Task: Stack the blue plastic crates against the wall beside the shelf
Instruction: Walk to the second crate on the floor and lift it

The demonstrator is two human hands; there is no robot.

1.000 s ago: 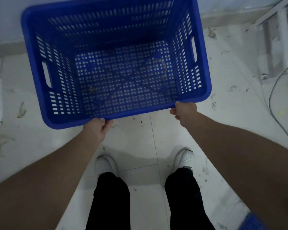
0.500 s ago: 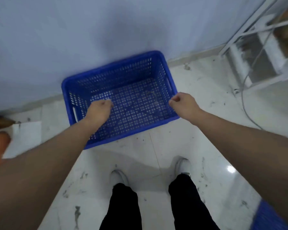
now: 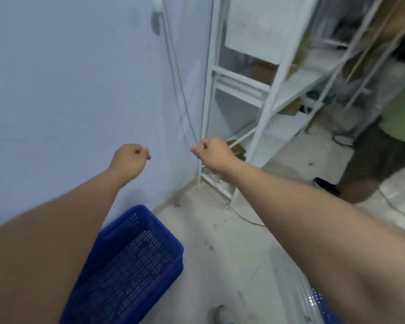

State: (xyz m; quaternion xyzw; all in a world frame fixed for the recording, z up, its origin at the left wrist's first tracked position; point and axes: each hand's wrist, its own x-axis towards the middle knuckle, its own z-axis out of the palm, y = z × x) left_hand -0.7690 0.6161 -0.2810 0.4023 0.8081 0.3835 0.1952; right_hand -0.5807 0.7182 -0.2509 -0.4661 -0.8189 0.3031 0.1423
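Both hands, left hand (image 3: 129, 160) and right hand (image 3: 212, 152), hang loosely curled, holding nothing. The blue perforated plastic crate (image 3: 131, 265) sits on the floor against the pale wall (image 3: 68, 90), well below them.

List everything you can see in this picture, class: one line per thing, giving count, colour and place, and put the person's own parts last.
blue crate: one, blue, on the floor against the wall, lower left, empty.
second blue crate: one partly seen, blue, bottom right edge.
shelf: one, white metal, right of the wall corner.
cardboard boxes: a few, brown, on the shelf; blurred.
cable: one, pale, hanging down the wall beside the shelf.
wall: one, pale blue, left half.
floor: pale tiles, dirty.
shoe: one visible, white, bottom centre.
left hand: one, loosely curled, empty, raised before the wall.
right hand: one, loosely curled, empty, near the shelf's leg.
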